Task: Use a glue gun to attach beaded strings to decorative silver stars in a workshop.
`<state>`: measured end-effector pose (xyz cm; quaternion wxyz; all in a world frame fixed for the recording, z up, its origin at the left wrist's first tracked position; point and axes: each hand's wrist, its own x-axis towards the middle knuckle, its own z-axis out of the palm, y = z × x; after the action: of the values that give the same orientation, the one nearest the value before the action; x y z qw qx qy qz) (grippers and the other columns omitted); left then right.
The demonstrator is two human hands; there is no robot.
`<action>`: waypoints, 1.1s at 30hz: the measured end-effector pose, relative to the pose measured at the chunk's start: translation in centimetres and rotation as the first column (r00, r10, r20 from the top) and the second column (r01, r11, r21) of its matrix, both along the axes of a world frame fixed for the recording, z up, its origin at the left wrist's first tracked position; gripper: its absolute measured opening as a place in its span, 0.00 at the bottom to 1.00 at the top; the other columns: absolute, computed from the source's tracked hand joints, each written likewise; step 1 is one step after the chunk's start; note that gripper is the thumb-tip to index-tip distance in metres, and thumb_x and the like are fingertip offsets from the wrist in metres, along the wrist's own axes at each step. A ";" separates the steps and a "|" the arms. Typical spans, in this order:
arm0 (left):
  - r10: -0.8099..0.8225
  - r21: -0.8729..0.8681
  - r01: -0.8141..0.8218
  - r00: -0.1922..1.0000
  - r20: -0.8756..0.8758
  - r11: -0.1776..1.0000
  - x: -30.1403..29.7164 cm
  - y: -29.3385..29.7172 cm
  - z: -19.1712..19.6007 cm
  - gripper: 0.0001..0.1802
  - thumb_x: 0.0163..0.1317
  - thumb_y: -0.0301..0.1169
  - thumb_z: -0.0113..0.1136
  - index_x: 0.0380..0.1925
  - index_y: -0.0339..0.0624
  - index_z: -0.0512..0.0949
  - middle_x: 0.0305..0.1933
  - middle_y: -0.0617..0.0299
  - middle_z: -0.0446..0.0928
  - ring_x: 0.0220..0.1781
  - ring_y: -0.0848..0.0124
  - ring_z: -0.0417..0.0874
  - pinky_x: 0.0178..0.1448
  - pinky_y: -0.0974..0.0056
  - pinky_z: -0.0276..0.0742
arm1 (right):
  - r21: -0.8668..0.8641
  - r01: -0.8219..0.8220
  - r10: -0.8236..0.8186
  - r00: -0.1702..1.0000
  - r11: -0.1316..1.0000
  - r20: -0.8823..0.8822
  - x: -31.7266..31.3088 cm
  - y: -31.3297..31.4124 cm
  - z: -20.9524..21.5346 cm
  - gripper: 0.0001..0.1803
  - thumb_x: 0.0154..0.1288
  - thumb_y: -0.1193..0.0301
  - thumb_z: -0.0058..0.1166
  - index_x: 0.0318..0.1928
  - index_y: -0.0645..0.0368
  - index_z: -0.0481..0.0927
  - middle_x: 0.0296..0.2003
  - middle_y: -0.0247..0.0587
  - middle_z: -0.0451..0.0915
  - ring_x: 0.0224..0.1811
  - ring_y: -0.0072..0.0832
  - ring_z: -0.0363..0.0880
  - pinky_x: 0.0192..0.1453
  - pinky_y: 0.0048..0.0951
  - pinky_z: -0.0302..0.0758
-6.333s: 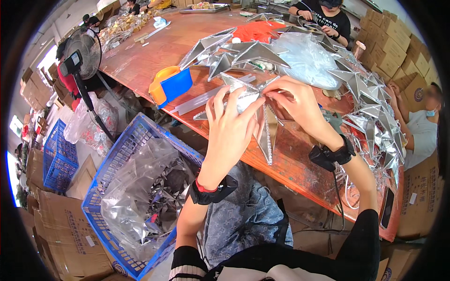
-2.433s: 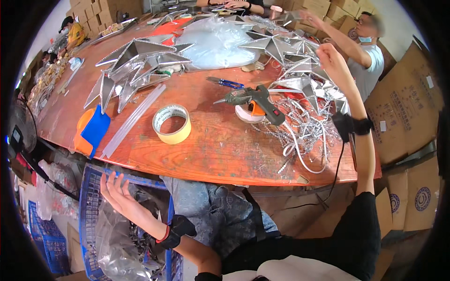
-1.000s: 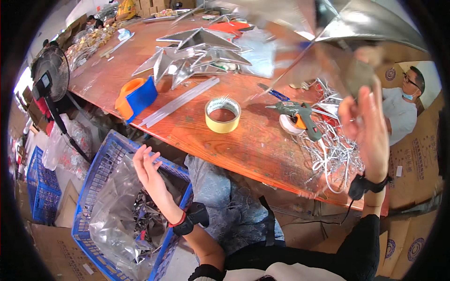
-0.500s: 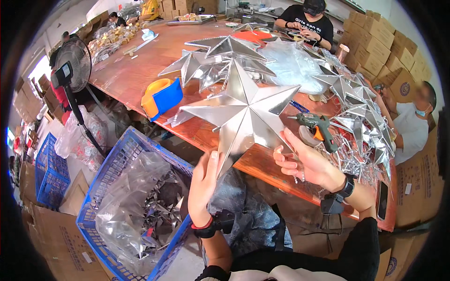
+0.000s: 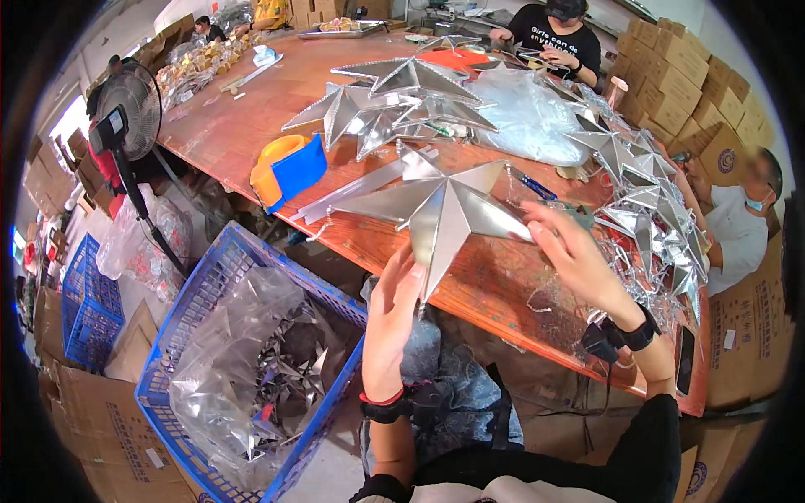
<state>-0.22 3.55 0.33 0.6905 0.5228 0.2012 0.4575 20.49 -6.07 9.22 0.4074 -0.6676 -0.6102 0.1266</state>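
A shiny silver five-pointed star ornament (image 5: 449, 210) is tilted over the near edge of the table, faceted side up. My left hand (image 5: 390, 323) is closed around its lower left edge, thumb and fingers either side of the near point. At the tip of the right point, my right hand (image 5: 579, 260) pinches the star with thumb and fingers. Silver trim dangles from the star's left tip. Behind my right hand a glue gun (image 5: 580, 216) is mostly hidden.
Stacked silver stars (image 5: 394, 105), an orange-and-blue tape roll (image 5: 289, 172) and a clear plastic bag (image 5: 524, 117) lie on the table (image 5: 210, 134). More stars (image 5: 650, 201) line the right side. A blue crate (image 5: 159, 402) stands below left. A fan (image 5: 126, 109) and co-workers are around.
The star has dropped lower and tipped flatter toward the table. My left hand has shifted right and up; my right hand has moved to the star's right tip, covering much of the glue gun.
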 end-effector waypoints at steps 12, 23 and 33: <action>-0.091 0.073 0.090 0.996 0.008 0.993 2.3 -1.4 -0.6 0.25 0.68 0.32 0.47 0.61 0.35 0.56 0.47 0.56 0.74 0.46 0.73 0.76 0.47 0.69 0.72 | 0.055 0.538 -0.415 0.576 0.841 0.704 5.1 -6.1 1.1 0.14 0.63 0.64 0.51 0.38 0.63 0.76 0.35 0.48 0.77 0.33 0.40 0.78 0.35 0.34 0.72; 0.040 0.140 -0.007 0.970 -0.238 0.990 -0.2 0.1 -0.1 0.15 0.70 0.36 0.42 0.37 0.36 0.75 0.37 0.61 0.78 0.39 0.76 0.78 0.40 0.71 0.71 | -0.256 0.351 -0.304 0.930 0.901 0.206 10.0 -5.9 -3.9 0.27 0.64 0.61 0.52 0.56 0.68 0.66 0.37 0.46 0.79 0.32 0.31 0.78 0.38 0.28 0.74; 0.640 0.664 -0.435 0.764 -0.085 0.608 -4.7 3.3 10.0 0.06 0.63 0.25 0.50 0.39 0.35 0.73 0.38 0.61 0.76 0.39 0.77 0.76 0.43 0.71 0.70 | -0.288 0.407 -0.491 0.796 0.867 -0.355 8.5 -5.2 -2.9 0.30 0.63 0.68 0.47 0.63 0.64 0.57 0.29 0.36 0.73 0.22 0.19 0.71 0.24 0.20 0.67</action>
<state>-4.97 6.81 10.31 0.2700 0.6948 0.2998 0.5954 29.01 -11.31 6.34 0.4782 -0.7877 -0.3166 0.2248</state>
